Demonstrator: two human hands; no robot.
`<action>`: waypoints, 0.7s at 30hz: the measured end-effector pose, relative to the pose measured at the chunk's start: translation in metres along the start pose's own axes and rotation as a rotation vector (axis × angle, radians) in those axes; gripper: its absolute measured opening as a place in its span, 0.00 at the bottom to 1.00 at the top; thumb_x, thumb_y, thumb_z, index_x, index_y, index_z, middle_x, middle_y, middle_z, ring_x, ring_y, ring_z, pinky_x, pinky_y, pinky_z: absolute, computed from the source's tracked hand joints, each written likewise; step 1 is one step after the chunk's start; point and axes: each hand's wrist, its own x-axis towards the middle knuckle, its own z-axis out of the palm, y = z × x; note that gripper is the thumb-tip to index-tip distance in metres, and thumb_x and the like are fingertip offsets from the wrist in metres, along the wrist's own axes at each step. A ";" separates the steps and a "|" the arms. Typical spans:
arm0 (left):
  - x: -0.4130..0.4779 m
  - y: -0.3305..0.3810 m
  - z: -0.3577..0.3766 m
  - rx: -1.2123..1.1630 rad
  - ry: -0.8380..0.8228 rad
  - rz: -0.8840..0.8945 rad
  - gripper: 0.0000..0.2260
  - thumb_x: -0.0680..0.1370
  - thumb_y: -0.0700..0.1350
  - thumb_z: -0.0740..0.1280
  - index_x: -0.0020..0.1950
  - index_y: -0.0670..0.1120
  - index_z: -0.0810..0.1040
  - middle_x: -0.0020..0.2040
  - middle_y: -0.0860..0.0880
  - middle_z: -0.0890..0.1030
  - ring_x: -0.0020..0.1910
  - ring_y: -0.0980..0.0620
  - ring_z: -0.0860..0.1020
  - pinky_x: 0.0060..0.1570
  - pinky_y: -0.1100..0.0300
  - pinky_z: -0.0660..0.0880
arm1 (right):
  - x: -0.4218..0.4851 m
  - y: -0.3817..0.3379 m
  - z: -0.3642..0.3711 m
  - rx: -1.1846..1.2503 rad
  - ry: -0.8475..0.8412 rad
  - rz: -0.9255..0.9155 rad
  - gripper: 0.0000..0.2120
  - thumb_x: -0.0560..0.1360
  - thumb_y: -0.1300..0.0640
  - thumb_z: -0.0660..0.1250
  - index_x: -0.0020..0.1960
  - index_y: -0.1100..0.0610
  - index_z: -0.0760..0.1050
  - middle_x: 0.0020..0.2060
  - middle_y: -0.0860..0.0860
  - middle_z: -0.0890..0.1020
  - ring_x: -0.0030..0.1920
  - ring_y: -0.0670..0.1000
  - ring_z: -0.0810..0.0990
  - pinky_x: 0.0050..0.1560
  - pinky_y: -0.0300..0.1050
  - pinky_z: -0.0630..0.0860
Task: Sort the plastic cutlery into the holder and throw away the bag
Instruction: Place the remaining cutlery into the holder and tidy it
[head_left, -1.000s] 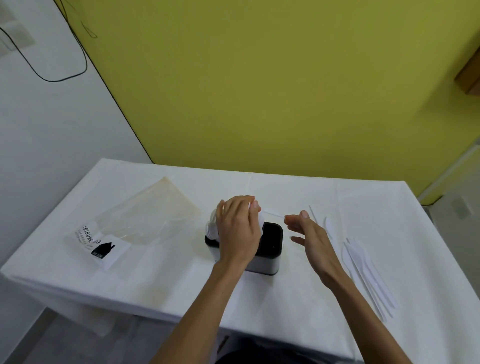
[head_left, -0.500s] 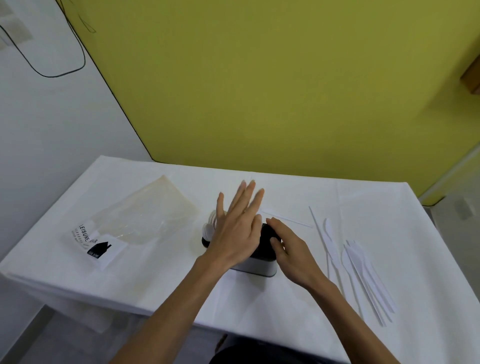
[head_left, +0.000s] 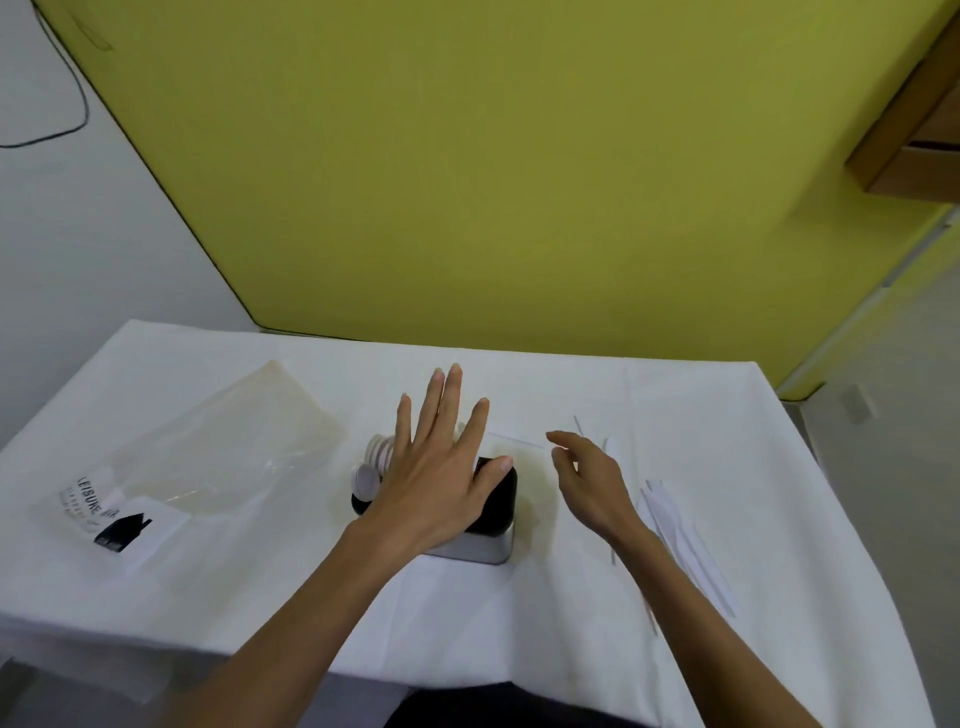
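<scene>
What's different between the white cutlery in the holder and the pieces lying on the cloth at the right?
The spoons stand upright in the holder, rounded ends up; the knives lie flat on the tablecloth. The spoons bunch at the holder's left end; the knives fan out loosely beyond the right hand. Both are white plastic.

So the whole lower half is a table under a white cloth (head_left: 571, 597), a bit creased and hanging over the near edge, and behind it a big yellow-green wall (head_left: 519, 182) fills the middle and top of the frame. Off to the left there's a plain white wall (head_left: 78, 234) with a thin black cable (head_left: 82, 104) looping down in the upper left corner. Upper right has the corner of some brown wooden shelf or cabinet (head_left: 914, 145), with grey floor (head_left: 893, 493) below it at the right edge.
</scene>
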 end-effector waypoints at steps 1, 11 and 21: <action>0.003 0.003 -0.001 -0.033 0.020 0.004 0.37 0.77 0.66 0.39 0.81 0.48 0.56 0.81 0.42 0.35 0.79 0.47 0.32 0.77 0.41 0.38 | 0.011 0.008 0.002 -0.067 -0.013 0.012 0.18 0.84 0.58 0.58 0.71 0.56 0.73 0.69 0.51 0.76 0.69 0.51 0.74 0.68 0.42 0.67; 0.050 0.087 0.008 -0.714 0.190 0.004 0.14 0.81 0.45 0.63 0.66 0.47 0.79 0.73 0.48 0.72 0.76 0.54 0.64 0.78 0.56 0.50 | 0.046 0.046 0.036 -0.505 -0.146 0.041 0.13 0.80 0.51 0.60 0.61 0.54 0.75 0.54 0.51 0.82 0.55 0.53 0.81 0.53 0.49 0.79; 0.073 0.111 0.075 -1.166 -0.225 -0.640 0.29 0.82 0.54 0.63 0.78 0.42 0.60 0.69 0.47 0.77 0.68 0.47 0.75 0.63 0.57 0.70 | -0.051 0.033 -0.037 -0.068 0.045 0.165 0.06 0.79 0.51 0.66 0.49 0.52 0.79 0.39 0.43 0.82 0.38 0.40 0.79 0.36 0.29 0.69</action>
